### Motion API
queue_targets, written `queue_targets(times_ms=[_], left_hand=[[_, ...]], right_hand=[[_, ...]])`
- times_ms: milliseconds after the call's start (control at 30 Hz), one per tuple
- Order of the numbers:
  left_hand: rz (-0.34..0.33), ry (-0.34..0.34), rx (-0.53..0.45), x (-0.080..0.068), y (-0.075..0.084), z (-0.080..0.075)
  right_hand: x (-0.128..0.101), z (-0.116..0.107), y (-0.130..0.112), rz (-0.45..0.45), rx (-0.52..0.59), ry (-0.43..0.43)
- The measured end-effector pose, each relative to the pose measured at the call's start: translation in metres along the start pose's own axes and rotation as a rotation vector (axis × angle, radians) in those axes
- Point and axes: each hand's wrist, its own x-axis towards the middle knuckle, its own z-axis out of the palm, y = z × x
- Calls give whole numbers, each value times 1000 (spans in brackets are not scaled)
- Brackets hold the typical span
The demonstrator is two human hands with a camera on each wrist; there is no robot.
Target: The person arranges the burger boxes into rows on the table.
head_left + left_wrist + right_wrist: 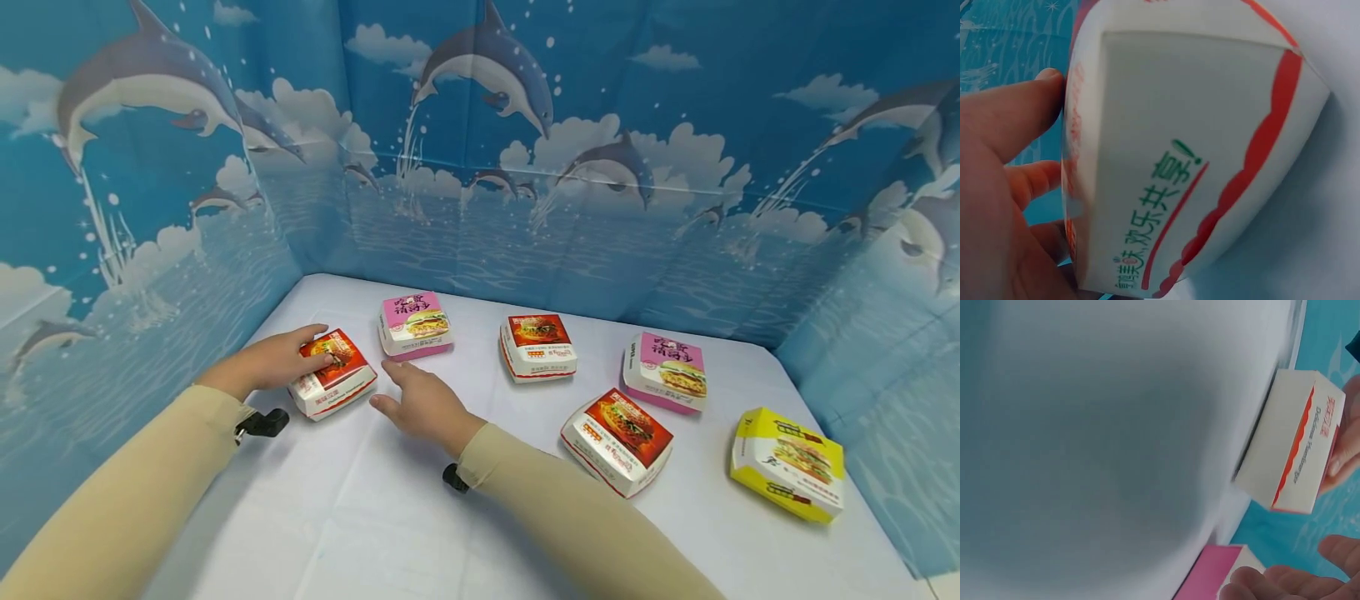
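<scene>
My left hand (281, 360) rests on the top of a red and white burger box (335, 402) at the left of the table. Thumb and fingers lie across its lid, and the left wrist view shows its white side (1179, 112) close up. My right hand (423, 406) is held in the air over the table, with thumb and fingers apart and nothing in it. It is just in front of a pink and white burger box (414, 327). In the right wrist view, fingers (1291, 584) overlap the pink box (1210, 572) in the picture.
Two more red and white burger boxes (537, 346) (618, 442) stand mid-table and right of it. Farther right are another pink box (664, 372) and a yellow one (787, 463). A blue dolphin-print curtain (480, 242) borders the white table (360, 517).
</scene>
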Motion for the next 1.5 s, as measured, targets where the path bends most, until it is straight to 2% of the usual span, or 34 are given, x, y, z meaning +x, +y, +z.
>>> queue_targets(times_ms=[367, 533, 833, 1167, 1500], left_hand=[[8, 14, 5, 0, 1, 8], [14, 21, -4, -3, 4, 9], [32, 36, -27, -7, 7, 9], [46, 39, -59, -6, 1, 12], [76, 57, -114, -7, 0, 18]], right_hand=[[4, 18, -8, 3, 1, -22], [4, 21, -10, -3, 8, -36], [5, 24, -13, 45, 23, -56], [4, 26, -14, 14, 39, -39], [2, 26, -12, 18, 146, -22]])
